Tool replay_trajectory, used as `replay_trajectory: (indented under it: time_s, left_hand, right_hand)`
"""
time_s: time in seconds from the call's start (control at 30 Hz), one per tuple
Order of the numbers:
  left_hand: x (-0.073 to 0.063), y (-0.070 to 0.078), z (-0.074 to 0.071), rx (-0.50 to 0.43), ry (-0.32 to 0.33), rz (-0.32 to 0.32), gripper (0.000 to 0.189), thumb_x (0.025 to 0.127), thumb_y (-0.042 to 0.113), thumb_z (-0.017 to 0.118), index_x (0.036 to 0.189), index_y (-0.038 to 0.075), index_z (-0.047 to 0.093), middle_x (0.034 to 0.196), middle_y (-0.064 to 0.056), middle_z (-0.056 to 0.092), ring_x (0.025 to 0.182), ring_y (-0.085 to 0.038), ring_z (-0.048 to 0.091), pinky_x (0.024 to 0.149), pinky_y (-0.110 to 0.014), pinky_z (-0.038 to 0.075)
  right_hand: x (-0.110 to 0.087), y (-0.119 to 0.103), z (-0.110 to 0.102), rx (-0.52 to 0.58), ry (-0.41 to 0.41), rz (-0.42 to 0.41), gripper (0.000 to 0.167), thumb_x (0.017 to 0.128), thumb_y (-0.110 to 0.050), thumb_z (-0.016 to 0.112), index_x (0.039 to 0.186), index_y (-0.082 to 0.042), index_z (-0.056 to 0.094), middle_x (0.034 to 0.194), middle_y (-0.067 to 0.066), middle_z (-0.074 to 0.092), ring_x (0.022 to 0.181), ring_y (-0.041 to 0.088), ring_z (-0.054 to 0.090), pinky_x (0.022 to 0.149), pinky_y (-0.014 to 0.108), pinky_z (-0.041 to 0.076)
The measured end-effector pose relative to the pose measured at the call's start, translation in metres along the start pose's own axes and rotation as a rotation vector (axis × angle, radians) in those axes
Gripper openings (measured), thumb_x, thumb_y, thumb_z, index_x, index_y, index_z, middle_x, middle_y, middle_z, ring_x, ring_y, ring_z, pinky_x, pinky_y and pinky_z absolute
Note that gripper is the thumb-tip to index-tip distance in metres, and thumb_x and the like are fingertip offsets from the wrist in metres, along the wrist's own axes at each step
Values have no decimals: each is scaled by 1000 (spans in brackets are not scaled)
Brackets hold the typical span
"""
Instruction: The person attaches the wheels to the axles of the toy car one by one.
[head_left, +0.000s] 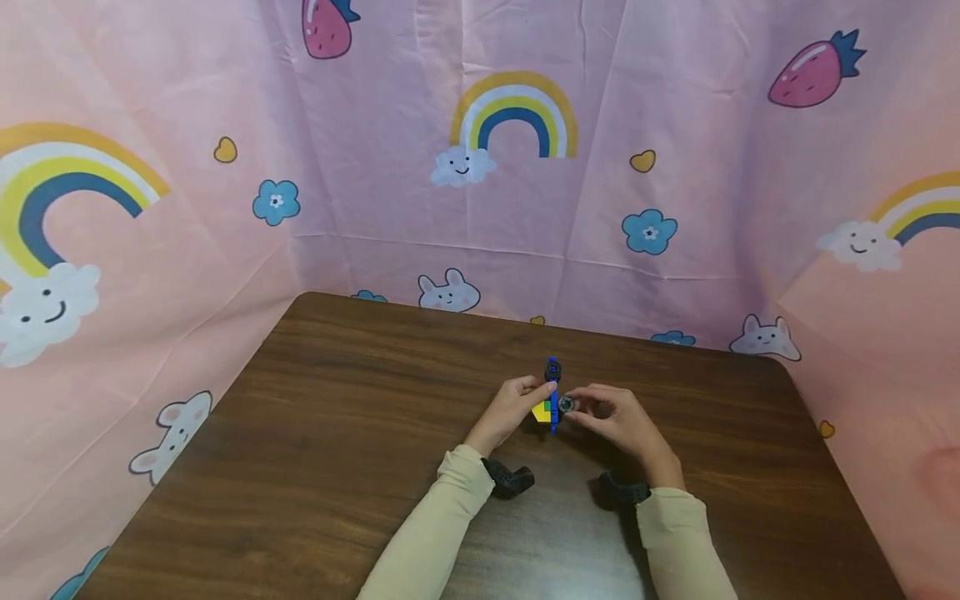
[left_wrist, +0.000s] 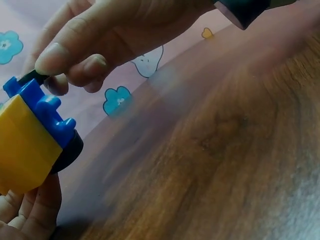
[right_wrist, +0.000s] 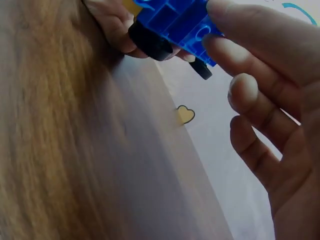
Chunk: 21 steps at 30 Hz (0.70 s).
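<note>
My left hand (head_left: 513, 408) holds a toy vehicle, which has a blue chassis (head_left: 554, 412), a yellow body (left_wrist: 27, 145) and black wheels. One black wheel (right_wrist: 150, 42) sits on the chassis; another (right_wrist: 200, 70) shows farther along it. Close against the chassis side, my right hand (head_left: 618, 417) pinches a small dark wheel (head_left: 566, 405) between thumb and fingertips. In the left wrist view that dark wheel is mostly covered by the right fingertips, at the blue part. Whether it is fixed on there, I cannot tell.
Both hands are above a brown wooden table (head_left: 360, 433). A pink patterned cloth (head_left: 375, 167) hangs behind the table and at both sides. Each wrist wears a black band, the left band (head_left: 510, 479) and the right band (head_left: 624, 490).
</note>
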<state>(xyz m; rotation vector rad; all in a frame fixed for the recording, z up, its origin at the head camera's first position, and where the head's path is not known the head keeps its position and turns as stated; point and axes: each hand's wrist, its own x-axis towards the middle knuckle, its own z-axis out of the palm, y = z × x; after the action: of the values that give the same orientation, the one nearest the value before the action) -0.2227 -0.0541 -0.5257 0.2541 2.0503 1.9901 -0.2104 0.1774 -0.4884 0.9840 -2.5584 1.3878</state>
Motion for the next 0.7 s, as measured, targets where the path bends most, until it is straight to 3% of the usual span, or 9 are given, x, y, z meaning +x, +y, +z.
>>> replay_trajectory:
  time_s: [0.27, 0.47, 0.7]
  left_hand:
    - [0, 2, 1, 4, -7, 7, 43, 104, 38, 62, 124, 0, 68, 122, -17, 73, 106, -17, 68, 99, -37, 57]
    - [-1, 1, 2, -19, 7, 4, 43, 104, 37, 63, 121, -2, 69, 118, -17, 75, 100, -13, 69, 92, -31, 57]
    - [-2, 3, 2, -15, 16, -4, 42, 103, 36, 64, 119, -2, 70, 115, -16, 75, 95, -12, 66, 85, -27, 55]
  right_hand:
    - [2, -4, -3, -18, -44, -70, 28, 89, -6, 82, 116, -10, 77, 90, -2, 71, 78, 4, 60, 67, 24, 55]
    - [5, -12, -4, -54, -83, -138, 28, 88, -4, 82, 115, -8, 77, 88, -2, 72, 77, 2, 60, 65, 27, 56]
    - [7, -19, -3, -94, -125, -139, 26, 88, -7, 83, 113, -7, 78, 87, -4, 73, 76, -1, 60, 63, 27, 57]
